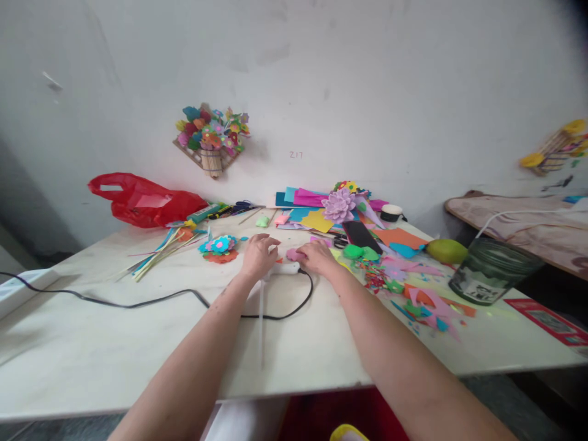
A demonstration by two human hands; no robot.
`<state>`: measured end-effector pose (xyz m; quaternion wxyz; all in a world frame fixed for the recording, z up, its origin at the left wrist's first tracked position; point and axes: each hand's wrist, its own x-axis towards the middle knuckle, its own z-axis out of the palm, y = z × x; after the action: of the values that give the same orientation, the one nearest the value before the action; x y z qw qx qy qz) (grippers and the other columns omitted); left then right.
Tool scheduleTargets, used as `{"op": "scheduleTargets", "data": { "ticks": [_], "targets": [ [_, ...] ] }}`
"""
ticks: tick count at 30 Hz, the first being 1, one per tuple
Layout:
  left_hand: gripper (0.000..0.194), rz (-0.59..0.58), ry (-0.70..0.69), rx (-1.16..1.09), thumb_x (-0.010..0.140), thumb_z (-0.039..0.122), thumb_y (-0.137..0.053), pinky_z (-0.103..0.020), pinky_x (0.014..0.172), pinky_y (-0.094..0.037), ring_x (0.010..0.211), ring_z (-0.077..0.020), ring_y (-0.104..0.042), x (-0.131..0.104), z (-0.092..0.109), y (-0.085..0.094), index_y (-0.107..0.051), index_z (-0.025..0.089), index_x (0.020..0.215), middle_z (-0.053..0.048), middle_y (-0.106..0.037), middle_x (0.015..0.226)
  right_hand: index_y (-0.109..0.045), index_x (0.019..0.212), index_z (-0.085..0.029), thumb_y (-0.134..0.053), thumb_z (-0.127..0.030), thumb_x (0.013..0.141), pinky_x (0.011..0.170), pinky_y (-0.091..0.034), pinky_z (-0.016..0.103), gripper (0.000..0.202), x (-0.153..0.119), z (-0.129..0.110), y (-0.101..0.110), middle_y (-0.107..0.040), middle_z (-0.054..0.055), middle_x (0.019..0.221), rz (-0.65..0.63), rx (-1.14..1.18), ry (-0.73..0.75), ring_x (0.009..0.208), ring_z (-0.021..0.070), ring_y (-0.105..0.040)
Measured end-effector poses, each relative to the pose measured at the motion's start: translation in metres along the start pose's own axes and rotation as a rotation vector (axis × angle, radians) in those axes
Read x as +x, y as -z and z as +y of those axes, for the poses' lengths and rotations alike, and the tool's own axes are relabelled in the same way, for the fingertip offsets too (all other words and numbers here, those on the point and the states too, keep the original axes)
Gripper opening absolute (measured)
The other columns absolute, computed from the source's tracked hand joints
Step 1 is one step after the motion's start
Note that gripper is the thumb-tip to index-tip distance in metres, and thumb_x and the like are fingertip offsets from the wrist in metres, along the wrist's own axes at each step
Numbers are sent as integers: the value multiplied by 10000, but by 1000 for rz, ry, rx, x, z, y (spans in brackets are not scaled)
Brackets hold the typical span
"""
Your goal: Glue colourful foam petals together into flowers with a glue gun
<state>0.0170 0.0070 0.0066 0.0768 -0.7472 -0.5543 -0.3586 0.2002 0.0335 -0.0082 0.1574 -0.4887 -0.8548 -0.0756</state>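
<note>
My left hand (260, 253) is over the middle of the white table (179, 355), its fingers apart, with nothing seen in them. My right hand (318, 256) has its fingers pressed together on a small pink foam piece (294, 254). Between my hands lies a white glue gun (285, 268) with a black cord and a clear glue stick (261, 324) reaching toward the front. Left of my left hand, a blue foam flower (220, 245) sits beside an orange scalloped piece (221, 258).
Foam scraps (422, 306), a dark phone (361, 236), a green fruit (446, 251) and a green container (493, 272) are at the right. A red bag (147, 202) and thin strips (160, 254) lie left. The black cord (138, 304) crosses the table.
</note>
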Motion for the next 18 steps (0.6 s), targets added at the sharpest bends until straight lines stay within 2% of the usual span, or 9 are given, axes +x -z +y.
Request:
{"op": "scheduleTargets", "data": {
  "ticks": [5, 11, 18],
  "targets": [
    [264, 2, -26, 0, 711, 178, -482, -328, 905, -396, 1005, -195, -531, 0, -3, -2, -676, 196, 890, -87, -620, 970, -672, 908, -246, -436, -370, 829, 827, -279, 305, 278, 2, 1, 2, -671, 38, 941, -45, -4, -30, 935, 195, -540],
    [264, -2, -41, -12, 713, 183, -476, -329, 900, -406, 995, -196, -538, 0, -2, -2, -680, 201, 879, -81, -622, 970, -683, 888, -236, -465, -403, 809, 854, -264, 323, 286, 2, 2, 0, -678, 55, 896, -22, -18, 9, 914, 203, -551],
    [266, -28, -57, -12, 711, 183, -478, -345, 904, -403, 975, -204, -546, 0, -1, -1, -682, 194, 881, -80, -633, 953, -686, 898, -274, -470, -353, 817, 884, -262, 323, 244, 3, 0, 2, -680, 39, 893, -52, -3, 12, 906, 194, -559]
  ]
}}
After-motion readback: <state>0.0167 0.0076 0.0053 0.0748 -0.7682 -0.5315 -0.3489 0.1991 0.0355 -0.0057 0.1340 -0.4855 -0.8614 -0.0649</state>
